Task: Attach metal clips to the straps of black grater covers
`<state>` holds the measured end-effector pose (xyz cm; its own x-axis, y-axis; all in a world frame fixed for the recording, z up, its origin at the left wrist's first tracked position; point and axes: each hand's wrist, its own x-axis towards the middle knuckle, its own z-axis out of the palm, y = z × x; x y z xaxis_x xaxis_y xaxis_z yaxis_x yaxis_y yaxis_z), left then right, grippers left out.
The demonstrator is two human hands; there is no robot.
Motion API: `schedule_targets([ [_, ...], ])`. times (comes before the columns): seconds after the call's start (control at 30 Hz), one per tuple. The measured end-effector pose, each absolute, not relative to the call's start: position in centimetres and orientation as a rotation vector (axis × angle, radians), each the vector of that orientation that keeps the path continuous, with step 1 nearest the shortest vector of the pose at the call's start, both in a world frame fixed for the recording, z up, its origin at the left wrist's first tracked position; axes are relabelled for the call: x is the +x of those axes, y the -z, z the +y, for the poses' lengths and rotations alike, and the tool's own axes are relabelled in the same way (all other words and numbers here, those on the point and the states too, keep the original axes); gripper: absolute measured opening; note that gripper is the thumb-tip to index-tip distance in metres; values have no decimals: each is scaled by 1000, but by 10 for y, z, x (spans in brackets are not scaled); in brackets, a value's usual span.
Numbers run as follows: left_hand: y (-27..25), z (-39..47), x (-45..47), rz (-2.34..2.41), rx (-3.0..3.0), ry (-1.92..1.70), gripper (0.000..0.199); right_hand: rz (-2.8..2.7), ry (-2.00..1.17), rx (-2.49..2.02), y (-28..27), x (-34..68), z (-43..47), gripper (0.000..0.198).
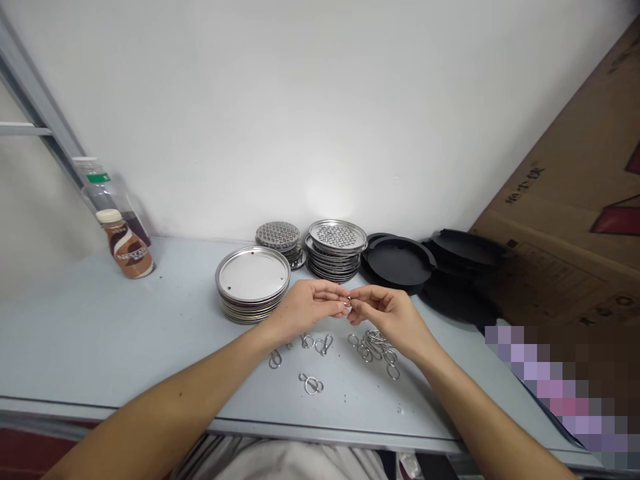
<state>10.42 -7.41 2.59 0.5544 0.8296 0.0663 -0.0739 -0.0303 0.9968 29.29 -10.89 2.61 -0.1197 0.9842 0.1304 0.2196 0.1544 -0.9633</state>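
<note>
Head feed | I see the left hand (305, 307) and right hand (396, 313) pinched nearly closed on one small metal piece (348, 302), probably fingertip-held for its size, above the table (175, 340) | loose rings (367, 355) lie nearby, likely for reach | metal plates (254, 275) stacked, presumably saving room

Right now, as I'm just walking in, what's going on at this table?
A person has the fingertips of the left hand and right hand together around a small metal piece, mostly hidden by the fingers. Loose metal ring-and-clip pieces lie on the table below, with a tangled pile of rings near the right hand. Behind are stacked round metal plates, perforated metal discs and black round trays.
</note>
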Motion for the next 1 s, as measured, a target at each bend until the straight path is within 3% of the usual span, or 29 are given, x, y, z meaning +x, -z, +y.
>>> schedule_targets([
  [0.3, -23, -75, 105, 696, 1504, -879, 26, -1531, -868, -1223, -19, 291, -111, 23],
  [0.67, -22, -80, 107, 749, 1585, -903, 19, -1532, -1217, -1037, -29, 290, -111, 32],
  [1.0, -18, -80, 109, 895, 1727, -1186, 7, -1654, -578, -1056, -18, 286, -115, 10],
])
